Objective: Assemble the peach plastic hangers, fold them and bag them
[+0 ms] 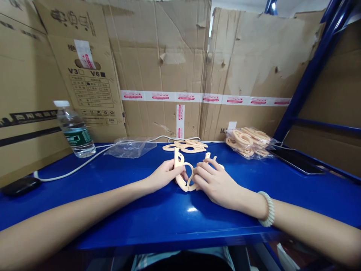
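A cream-coloured plastic folding hanger (pixel 180 177) is held between my two hands, just above the blue table. Its two curved arms meet low in the middle, and a rounded opening shows between them. My left hand (pixel 165 174) pinches the left arm of the hanger, thumb in front. On the other side, my right hand (pixel 216 184) has its fingers bent over the right arm and covers much of it. Behind the hands lies a small pile of similar peach-coloured hangers (pixel 193 149).
At the back right sits a clear bag of folding hangers (pixel 248 141) beside a dark flat device (pixel 299 161). Crumpled clear plastic (pixel 129 147), a white cable (pixel 76 170), a water bottle (pixel 76 131) and a black object (pixel 21 186) occupy the left. Cardboard (pixel 160 67) walls the back.
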The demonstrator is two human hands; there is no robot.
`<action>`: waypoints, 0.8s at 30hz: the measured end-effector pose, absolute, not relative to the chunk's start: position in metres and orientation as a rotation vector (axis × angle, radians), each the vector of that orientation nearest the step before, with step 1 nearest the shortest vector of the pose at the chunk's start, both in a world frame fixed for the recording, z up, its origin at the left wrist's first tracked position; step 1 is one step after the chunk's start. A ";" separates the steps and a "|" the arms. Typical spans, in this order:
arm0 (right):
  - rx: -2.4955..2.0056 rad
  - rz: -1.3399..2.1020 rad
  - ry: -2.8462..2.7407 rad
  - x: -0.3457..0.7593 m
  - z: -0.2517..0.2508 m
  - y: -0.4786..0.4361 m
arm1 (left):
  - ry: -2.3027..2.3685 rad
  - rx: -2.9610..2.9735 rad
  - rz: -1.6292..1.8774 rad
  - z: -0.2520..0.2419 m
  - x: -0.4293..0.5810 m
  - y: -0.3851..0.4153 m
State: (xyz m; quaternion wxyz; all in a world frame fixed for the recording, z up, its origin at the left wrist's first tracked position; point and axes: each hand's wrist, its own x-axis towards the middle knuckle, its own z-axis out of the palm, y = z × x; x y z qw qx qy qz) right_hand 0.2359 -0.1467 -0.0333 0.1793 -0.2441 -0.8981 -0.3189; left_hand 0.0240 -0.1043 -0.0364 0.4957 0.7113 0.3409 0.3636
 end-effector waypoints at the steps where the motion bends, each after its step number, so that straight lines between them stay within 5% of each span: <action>1: -0.753 -0.886 -2.559 0.236 -0.033 -0.147 | 0.831 1.718 0.879 -0.036 0.024 -0.104; 7: -1.016 -0.719 -2.670 0.240 -0.035 -0.145 | 0.818 1.602 0.880 -0.040 0.026 -0.103; 24: -0.707 -0.840 -2.642 0.240 -0.035 -0.148 | 0.810 1.400 0.879 -0.037 0.028 -0.103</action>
